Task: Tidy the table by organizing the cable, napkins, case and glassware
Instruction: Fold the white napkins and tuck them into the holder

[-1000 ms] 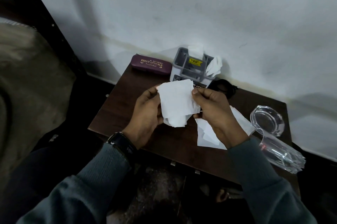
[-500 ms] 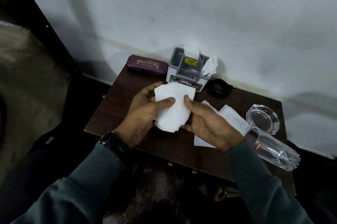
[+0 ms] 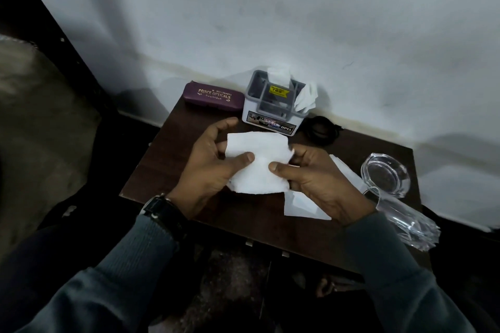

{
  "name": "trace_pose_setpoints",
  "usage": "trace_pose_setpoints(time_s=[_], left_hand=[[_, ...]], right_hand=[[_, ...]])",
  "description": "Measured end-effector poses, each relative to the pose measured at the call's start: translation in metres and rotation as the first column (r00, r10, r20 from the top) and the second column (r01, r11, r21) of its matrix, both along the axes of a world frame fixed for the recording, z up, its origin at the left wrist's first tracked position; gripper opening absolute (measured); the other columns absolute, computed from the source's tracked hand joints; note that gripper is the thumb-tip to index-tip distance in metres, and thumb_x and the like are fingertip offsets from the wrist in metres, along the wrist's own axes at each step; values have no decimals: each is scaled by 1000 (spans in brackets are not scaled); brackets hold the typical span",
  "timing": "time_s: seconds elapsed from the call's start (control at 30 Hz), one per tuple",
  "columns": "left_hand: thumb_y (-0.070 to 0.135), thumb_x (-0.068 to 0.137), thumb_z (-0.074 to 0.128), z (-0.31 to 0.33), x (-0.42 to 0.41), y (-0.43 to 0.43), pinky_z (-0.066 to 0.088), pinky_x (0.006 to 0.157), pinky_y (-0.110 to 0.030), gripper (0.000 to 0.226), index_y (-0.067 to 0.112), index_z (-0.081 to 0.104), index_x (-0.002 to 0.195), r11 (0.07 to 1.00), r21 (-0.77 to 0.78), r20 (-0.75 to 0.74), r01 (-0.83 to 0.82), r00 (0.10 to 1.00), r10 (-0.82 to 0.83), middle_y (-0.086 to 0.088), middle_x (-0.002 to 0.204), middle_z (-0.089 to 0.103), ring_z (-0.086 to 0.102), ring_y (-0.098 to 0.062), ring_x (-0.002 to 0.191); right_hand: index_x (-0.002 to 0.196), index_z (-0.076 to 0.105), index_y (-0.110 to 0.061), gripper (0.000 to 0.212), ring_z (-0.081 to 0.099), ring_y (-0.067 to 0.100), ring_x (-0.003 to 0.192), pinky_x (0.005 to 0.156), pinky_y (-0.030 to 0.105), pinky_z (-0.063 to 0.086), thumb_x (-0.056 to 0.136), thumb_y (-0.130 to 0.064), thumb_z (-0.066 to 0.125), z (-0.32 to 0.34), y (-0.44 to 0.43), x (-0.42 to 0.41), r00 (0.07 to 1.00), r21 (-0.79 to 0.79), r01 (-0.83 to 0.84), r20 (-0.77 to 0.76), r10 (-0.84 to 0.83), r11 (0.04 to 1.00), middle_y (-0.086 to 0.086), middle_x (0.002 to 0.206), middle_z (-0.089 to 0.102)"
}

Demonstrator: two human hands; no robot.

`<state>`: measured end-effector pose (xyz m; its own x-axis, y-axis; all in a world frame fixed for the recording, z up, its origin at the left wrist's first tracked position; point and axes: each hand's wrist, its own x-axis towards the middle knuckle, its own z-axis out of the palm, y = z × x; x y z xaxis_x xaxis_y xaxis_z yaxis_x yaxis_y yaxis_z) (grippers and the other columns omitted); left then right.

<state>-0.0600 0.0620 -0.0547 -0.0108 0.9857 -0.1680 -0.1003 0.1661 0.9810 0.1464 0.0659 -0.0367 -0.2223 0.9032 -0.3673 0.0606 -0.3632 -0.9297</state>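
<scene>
A white napkin [image 3: 259, 162] is held flat between my left hand [image 3: 208, 167] and my right hand [image 3: 316, 183], thumbs on top, above the middle of the dark wooden table [image 3: 162, 162]. More white napkins [image 3: 303, 205] lie on the table under my right hand. A maroon glasses case [image 3: 213, 96] lies at the back left by the wall. A coiled black cable [image 3: 322, 129] sits at the back, right of the grey holder [image 3: 270, 108], which has napkins sticking out. A glass ashtray [image 3: 385, 175] and a glass tumbler [image 3: 408, 221] on its side are at the right edge.
The white wall runs right behind the table. The table is small, with its front edge near my sleeves and the dark floor below. A dark upright frame stands at the far left.
The napkin has come down from upright to lie flatter between both hands, and my thumbs have shifted onto its top near the middle. The hands have drawn closer to the table.
</scene>
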Motion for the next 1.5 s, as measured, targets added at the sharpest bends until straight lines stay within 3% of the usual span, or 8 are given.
trace_pose_setpoints(time_s=[0.27, 0.43, 0.6, 0.7, 0.9, 1.2, 1.3, 1.5], left_hand=[[-15, 92, 54, 11, 3, 0, 62, 64, -33, 56, 15, 49, 139, 990, -143, 234, 18, 972, 16, 2, 103, 81, 78, -18, 95], [43, 100, 57, 14, 4, 4, 65, 69, -48, 33, 21, 60, 125, 895, -441, 405, 66, 905, 133, -12, 113, 77, 77, -32, 98], [0, 80, 82, -1, 7, -1, 62, 58, -32, 49, 24, 62, 118, 939, -342, 229, -21, 968, 105, -14, 118, 68, 78, -20, 80], [-3, 81, 81, -3, 5, 2, 62, 60, -30, 48, 25, 63, 117, 961, -269, 236, -71, 962, 137, -11, 110, 71, 78, -17, 81], [-8, 81, 79, 1, 8, 3, 63, 62, -29, 49, 23, 62, 116, 973, -182, 228, -140, 957, 180, -4, 98, 76, 76, -16, 86], [3, 92, 72, -7, 2, 3, 63, 69, -29, 37, 24, 56, 117, 941, -284, 240, -186, 936, 258, 2, 107, 79, 77, -19, 91], [9, 93, 72, -10, 5, 3, 60, 68, -28, 31, 26, 58, 114, 951, -251, 180, -179, 957, 227, 6, 104, 80, 76, -14, 86], [16, 92, 73, -12, 3, 4, 56, 61, -20, 26, 28, 61, 113, 956, -209, 107, -206, 967, 232, 14, 97, 80, 74, -2, 78]], right_hand=[[74, 81, -24, 58, 75, 23, 101, 86, 45, 60, 82, 24, 48, 1, -1, 2, 991, 136, 105, 67, -115, 985, -1, 99, 81], [78, 79, -23, 58, 73, 9, 89, 66, 22, 57, 80, 25, 47, 3, -1, -1, 985, 206, 119, 99, -142, 971, -9, 88, 79], [104, 75, -16, 44, 69, 38, 111, 87, 49, 60, 92, 16, 47, 7, 2, -5, 991, 83, 132, 8, -133, 988, 11, 112, 77], [123, 65, -16, 28, 75, 30, 102, 82, 46, 64, 96, -23, 62, 15, 7, -8, 944, -184, 163, -256, -207, 969, 11, 116, 76], [106, 76, -20, 27, 76, 17, 90, 69, 25, 61, 83, -8, 82, 29, 27, -18, 974, 81, 77, 207, -93, 994, 3, 95, 80], [115, 71, -21, 35, 58, -9, 73, 52, -2, 38, 81, -13, 75, 83, 138, -32, 735, 505, 54, 564, -376, 861, -1, 116, 58], [119, 68, -16, 39, 59, -5, 67, 47, 3, 39, 81, -7, 68, 83, 153, -43, 661, 464, -20, 671, -337, 886, 1, 118, 57], [120, 65, 3, 42, 67, 33, 113, 78, 41, 59, 78, 1, 60, 72, 154, -60, 553, 414, -64, 772, -313, 908, 19, 128, 62]])
